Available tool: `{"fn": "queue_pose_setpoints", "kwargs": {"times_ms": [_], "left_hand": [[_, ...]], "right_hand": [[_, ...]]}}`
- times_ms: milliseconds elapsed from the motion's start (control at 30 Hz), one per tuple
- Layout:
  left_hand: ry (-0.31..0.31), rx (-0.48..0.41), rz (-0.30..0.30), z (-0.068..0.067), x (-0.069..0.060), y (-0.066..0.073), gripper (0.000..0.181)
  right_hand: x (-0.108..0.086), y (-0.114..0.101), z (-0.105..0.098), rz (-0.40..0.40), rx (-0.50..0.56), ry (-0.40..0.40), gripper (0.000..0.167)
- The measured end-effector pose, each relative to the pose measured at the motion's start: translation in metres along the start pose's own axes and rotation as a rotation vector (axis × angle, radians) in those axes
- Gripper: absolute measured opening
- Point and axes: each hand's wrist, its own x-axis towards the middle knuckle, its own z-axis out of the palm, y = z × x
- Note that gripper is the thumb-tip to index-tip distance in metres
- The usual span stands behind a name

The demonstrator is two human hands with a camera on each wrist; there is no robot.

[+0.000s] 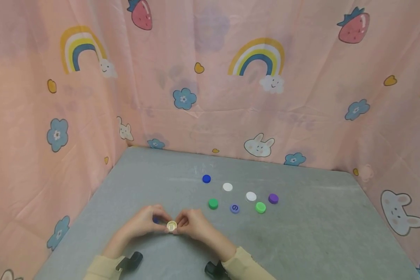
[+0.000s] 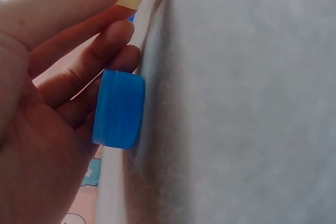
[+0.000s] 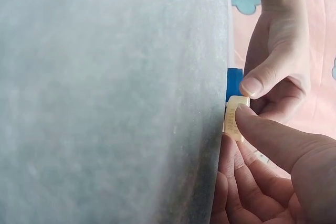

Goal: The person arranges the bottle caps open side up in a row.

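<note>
A pale yellow bottle cap (image 1: 172, 226) is held between both hands, its hollow side facing the head camera. My left hand (image 1: 143, 222) pinches its left edge with thumb and fingertip. On the other side, my right hand (image 1: 196, 224) grips it; the right wrist view shows the thumb pressed on the cap's printed side wall (image 3: 231, 121). A blue bottle cap (image 2: 121, 108) stands on the table beside the left hand's lower fingers, mostly hidden by that hand in the head view. Whether those fingers touch it, I cannot tell.
Several caps lie beyond the hands: dark blue (image 1: 206, 179), two white ones (image 1: 227, 187), purple (image 1: 273, 198), green (image 1: 213, 203), periwinkle (image 1: 235, 209) and light green (image 1: 260, 207). Pink printed curtain (image 1: 210, 128) surrounds the grey table (image 1: 318, 233) at back and sides.
</note>
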Motion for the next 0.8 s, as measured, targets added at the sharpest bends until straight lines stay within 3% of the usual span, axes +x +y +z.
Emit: {"fn": "queue_pose_setpoints", "kwargs": {"times_ms": [600,800], "left_hand": [[-0.049,0.012,0.033,-0.003,0.002,-0.005,0.027],[-0.014,-0.015,-0.002,-0.006,0.006,-0.004,0.026]], "right_hand": [[0.000,0.005,-0.004,0.004,0.067,-0.025,0.024],[0.003,0.013,-0.010,-0.003,0.099,-0.008,0.023]]}}
